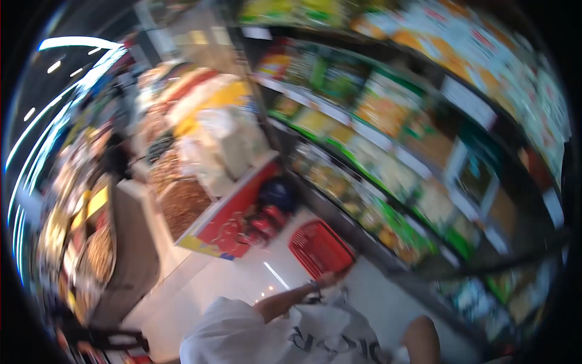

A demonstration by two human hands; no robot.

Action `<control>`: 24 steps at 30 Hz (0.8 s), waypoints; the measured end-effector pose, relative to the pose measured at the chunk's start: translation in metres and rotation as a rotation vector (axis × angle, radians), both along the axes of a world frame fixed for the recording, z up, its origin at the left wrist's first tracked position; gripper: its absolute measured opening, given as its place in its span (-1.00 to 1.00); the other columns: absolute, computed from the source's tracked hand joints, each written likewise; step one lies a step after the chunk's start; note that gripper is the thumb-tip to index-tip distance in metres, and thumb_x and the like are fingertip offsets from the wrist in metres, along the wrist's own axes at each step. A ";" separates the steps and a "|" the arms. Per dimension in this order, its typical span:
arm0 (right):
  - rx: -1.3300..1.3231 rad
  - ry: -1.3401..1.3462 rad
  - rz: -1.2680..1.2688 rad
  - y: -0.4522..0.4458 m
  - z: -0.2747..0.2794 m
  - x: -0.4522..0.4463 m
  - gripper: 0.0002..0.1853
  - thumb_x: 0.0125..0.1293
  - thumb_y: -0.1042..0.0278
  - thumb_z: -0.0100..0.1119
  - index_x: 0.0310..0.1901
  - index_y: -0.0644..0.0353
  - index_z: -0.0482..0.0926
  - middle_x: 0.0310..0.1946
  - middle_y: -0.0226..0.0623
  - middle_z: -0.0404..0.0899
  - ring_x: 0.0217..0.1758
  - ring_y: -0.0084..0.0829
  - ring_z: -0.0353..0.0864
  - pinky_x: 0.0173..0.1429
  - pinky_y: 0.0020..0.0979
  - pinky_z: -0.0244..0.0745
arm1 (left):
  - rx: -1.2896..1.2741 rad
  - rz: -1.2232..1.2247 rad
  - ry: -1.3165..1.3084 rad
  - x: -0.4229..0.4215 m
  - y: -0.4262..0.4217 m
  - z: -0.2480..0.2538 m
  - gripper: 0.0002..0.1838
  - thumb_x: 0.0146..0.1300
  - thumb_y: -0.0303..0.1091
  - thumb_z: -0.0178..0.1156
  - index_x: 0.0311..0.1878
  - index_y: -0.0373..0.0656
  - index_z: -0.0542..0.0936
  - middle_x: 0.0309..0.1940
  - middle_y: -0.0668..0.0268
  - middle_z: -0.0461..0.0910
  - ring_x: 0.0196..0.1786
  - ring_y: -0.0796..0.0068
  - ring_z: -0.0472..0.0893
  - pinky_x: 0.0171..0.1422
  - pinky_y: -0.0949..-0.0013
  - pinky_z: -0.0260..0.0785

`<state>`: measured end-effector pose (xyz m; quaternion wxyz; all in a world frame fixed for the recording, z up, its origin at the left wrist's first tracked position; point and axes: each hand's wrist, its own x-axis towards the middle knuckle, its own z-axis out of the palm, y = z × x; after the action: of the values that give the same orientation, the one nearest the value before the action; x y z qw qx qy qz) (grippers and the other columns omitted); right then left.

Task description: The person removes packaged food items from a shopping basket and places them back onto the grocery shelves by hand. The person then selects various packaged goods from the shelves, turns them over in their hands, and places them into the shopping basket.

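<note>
Motion smears much of the view. My left hand (331, 278) reaches forward past the white lettered shirt (321, 327), with a dark band at its wrist. Directly beyond it is a red plastic shopping basket (320, 247) with slotted sides. Hand and basket overlap in the view. Whether they touch cannot be made out, and the fingers are too blurred to read. At the lower right only part of my right arm (422, 341) shows, and its hand is out of sight.
Shelves of packaged food (388, 100) with price strips rise on the right. To the left, bulk bins hold brown nuts or beans (182, 206) beside stacked bags (209, 133). A red panel (221, 227) fronts one bin, with red and dark bundles (267, 221) near it. The pale floor (242, 282) reflects lights.
</note>
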<state>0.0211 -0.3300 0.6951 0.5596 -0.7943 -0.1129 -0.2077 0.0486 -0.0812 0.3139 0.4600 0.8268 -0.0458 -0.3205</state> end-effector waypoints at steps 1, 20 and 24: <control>-0.043 -0.025 -0.027 0.000 0.009 -0.019 -0.84 0.34 0.45 0.27 -0.09 0.26 0.60 -0.25 -0.16 0.61 -0.19 -0.28 0.65 -0.10 -0.32 0.56 | 0.086 -0.134 0.011 0.000 -0.004 -0.006 -0.56 0.44 -0.04 0.03 0.27 0.00 0.53 -0.03 0.09 0.69 -0.03 0.15 0.72 0.07 0.11 0.56; -1.148 0.691 0.434 -0.010 -0.350 -0.132 -0.66 0.03 0.35 0.36 -0.08 0.02 0.70 0.02 -0.31 0.68 0.27 -0.25 0.55 0.42 0.03 0.32 | -0.261 -0.415 -0.123 -0.145 -0.106 0.011 -0.63 0.32 -0.16 0.20 -0.01 -0.30 0.59 -0.28 -0.21 0.66 -0.13 -0.23 0.68 -0.09 -0.12 0.50; -1.167 0.683 0.248 -0.057 -0.376 -0.181 -0.90 0.11 0.28 0.33 -0.33 -0.01 0.76 -0.29 -0.32 0.76 -0.07 -0.28 0.74 0.32 0.15 0.38 | -0.141 -0.578 -0.167 -0.169 -0.145 -0.005 -0.62 0.32 -0.13 0.21 -0.04 -0.30 0.57 -0.34 -0.22 0.64 -0.21 -0.26 0.67 -0.17 -0.15 0.50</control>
<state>-0.1595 -0.3872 0.3192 0.0641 -0.9680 -0.1136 0.2146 -0.1208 -0.2258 0.3087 0.4008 0.7691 -0.3387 -0.3649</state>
